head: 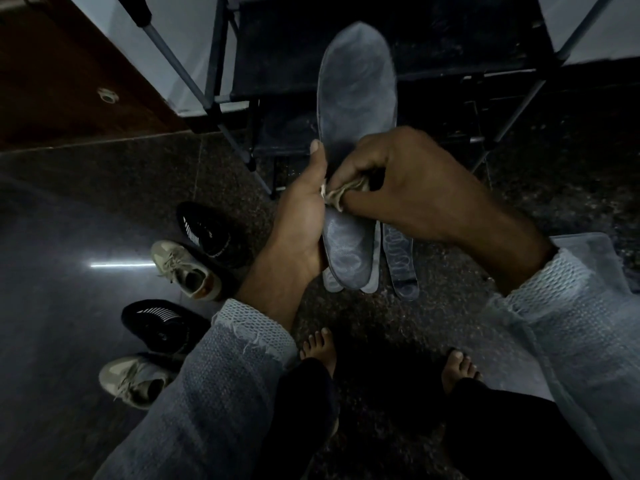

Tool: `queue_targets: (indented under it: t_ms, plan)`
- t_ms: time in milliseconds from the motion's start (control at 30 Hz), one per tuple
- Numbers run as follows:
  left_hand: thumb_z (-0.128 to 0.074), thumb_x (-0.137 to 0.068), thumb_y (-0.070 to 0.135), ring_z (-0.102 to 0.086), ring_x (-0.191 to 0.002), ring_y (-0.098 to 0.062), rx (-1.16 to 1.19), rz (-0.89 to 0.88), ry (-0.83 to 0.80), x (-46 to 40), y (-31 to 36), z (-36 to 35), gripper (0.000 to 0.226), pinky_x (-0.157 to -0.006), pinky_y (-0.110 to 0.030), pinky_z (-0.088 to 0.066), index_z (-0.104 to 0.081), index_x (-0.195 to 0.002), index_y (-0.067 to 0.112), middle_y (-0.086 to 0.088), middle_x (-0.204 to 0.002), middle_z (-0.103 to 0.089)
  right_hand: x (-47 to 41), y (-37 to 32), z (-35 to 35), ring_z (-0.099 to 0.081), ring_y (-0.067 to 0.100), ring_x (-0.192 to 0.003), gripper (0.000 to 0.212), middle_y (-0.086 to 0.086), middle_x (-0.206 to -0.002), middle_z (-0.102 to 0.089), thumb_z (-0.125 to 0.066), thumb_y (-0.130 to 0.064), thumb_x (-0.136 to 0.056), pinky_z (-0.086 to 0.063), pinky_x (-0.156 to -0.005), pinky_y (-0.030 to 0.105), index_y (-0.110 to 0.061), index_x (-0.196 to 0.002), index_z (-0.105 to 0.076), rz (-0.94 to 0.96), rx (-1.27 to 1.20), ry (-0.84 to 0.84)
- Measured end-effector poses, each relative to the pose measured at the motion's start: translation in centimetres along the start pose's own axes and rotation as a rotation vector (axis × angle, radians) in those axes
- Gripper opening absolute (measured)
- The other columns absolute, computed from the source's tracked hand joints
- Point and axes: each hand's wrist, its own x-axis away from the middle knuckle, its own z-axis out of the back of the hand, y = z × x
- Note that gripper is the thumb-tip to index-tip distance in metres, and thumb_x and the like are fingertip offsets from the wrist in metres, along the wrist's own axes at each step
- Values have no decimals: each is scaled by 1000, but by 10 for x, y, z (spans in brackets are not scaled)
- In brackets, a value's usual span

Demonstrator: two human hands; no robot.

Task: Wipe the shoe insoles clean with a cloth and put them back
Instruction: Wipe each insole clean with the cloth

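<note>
Grey knit sleeves [221,382] fill the bottom of my head view, with two bare feet [320,348] on the dark speckled floor [363,317] between them. Up from there I've got the left hand [304,216] gripping a long grey insole [356,98] along its left edge, thumb laid up the rim, fingers wrapped behind where I can't see them; the insole is raised off the floor, toe end pointing away toward a dark metal rack [346,46]. Right hand [408,181] sits over the middle of that insole, fingers curled tight round a small beige cloth [343,194], the cloth pressed against the insole's surface. Under the held one, more insoles [401,261] lie on the floor, partly overlapping; I can't count them. Off to the left, four shoes are lined up: two black shoes [207,233] and two beige sneakers [187,271], alternating, laces loose on the sneakers.
</note>
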Motion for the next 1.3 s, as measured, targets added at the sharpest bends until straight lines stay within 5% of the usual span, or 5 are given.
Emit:
queue_targets:
  t_ms: [300,500,767,933,1300]
  plan:
    - [-33,-101,48,-66,-107,-25,-27,18,-26,2,-3,-5,51,-97,-37,-51,-66,-111,10,-14,-115,-69,-3,11,-6,-61,1,-74,10,-12,-83,-63,-69,-20,-84,-50,-69,14,-20,-91,-75,-134,46,401]
    - [-32,-101,48,-63,-113,-28,-12,20,-24,1,-2,-2,54,-101,-40,-49,-62,-118,6,-17,-122,-65,0,3,2,-62,-9,-77,9,-21,-76,-62,-70,-16,-82,-45,-69,3,-19,-89,-75,-34,-21,109]
    - [-36,-101,47,-57,-121,-30,0,55,-81,0,-6,-6,55,-106,-42,-43,-52,-135,6,-18,-132,-58,-4,12,-2,-62,5,-78,12,-3,-88,-67,-68,-16,-84,-52,-73,18,-17,-93,-75,-87,45,438]
    - [-30,-102,46,-61,-117,-27,-29,27,-64,1,-4,-2,54,-101,-38,-48,-56,-128,6,-17,-126,-63,-2,7,5,-61,-11,-74,10,-23,-76,-60,-70,-15,-83,-46,-70,5,-18,-91,-75,-19,6,112]
    - [-30,-103,45,-66,-103,-21,-167,21,-37,5,-4,-8,56,-85,-28,-57,-51,-135,4,-14,-123,-64,-5,18,-2,-62,2,-83,13,-5,-94,-66,-67,-16,-86,-51,-76,16,-19,-97,-74,-133,30,486]
